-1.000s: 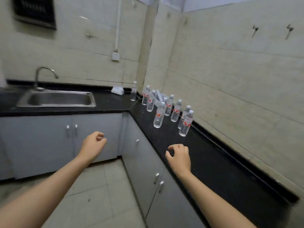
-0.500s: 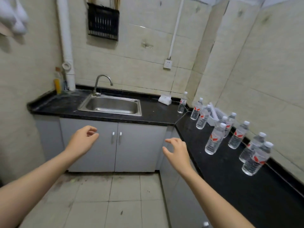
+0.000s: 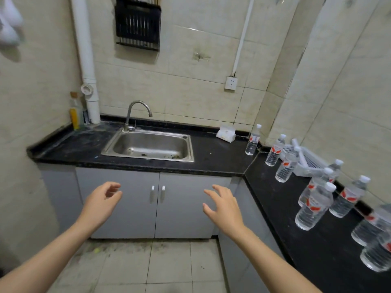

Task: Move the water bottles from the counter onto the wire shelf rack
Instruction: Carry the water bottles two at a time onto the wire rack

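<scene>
Left hand (image 3: 101, 203) and right hand (image 3: 224, 208), both empty, fingers loosely curled and spread, held in the air in front of the cabinet doors (image 3: 157, 199) below the sink (image 3: 150, 145) — neither touches anything. To the right, well apart from the right hand, the water bottles (image 3: 313, 208) stand upright on the black desk (image 3: 285, 208), clustered along its wall side, with a white basket (image 3: 304, 163) among the farther ones; one bottle (image 3: 252, 140) stands alone near the corner. The wire shelf rack is not in view. Likely risk: the bottles stand close together, so a reach toward a rear one could knock a front neighbour over — a tall, narrow bottle would probably topple or roll off the desk edge. Taking the nearest bottle first should reduce this
</scene>
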Demonstrator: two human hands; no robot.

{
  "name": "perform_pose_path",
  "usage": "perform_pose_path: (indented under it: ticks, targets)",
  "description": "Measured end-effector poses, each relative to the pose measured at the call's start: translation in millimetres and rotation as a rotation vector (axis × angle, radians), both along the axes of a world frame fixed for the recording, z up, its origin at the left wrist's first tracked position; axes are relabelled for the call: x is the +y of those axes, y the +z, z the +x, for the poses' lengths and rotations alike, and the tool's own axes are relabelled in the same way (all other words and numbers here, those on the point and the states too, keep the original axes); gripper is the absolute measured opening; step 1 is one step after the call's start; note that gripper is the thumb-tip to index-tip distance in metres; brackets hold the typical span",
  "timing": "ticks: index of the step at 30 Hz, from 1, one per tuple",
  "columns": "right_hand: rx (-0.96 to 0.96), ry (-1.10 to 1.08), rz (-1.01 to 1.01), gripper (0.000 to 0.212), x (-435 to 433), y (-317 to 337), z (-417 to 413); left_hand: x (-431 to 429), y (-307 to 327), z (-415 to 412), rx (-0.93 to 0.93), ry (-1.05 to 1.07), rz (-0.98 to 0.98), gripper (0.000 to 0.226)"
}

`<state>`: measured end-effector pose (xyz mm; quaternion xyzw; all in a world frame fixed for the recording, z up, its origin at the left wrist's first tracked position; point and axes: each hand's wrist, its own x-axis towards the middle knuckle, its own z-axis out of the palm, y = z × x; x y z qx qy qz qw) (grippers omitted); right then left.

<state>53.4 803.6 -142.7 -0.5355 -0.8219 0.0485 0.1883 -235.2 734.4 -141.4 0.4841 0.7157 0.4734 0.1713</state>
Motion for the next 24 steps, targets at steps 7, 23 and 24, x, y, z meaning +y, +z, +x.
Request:
perform_pose_path:
  ticks: [7, 23, 24]
  targets:
    - [-0.027, -0.11, 0.042, 0.046, 91, 9, -28, 124, -5, -45, -0.056, -0.08, 0.076, 0.021]
    - [-0.138, -0.517, -0.162, 0.047, 183, -5, 9, 334, -70, 8, -0.153, -0.471, -0.127, 0.02]
    - [-0.106, -0.555, -0.156, 0.047, 186, -5, 21, 341, -73, 20, -0.152, -0.494, -0.152, 0.02]
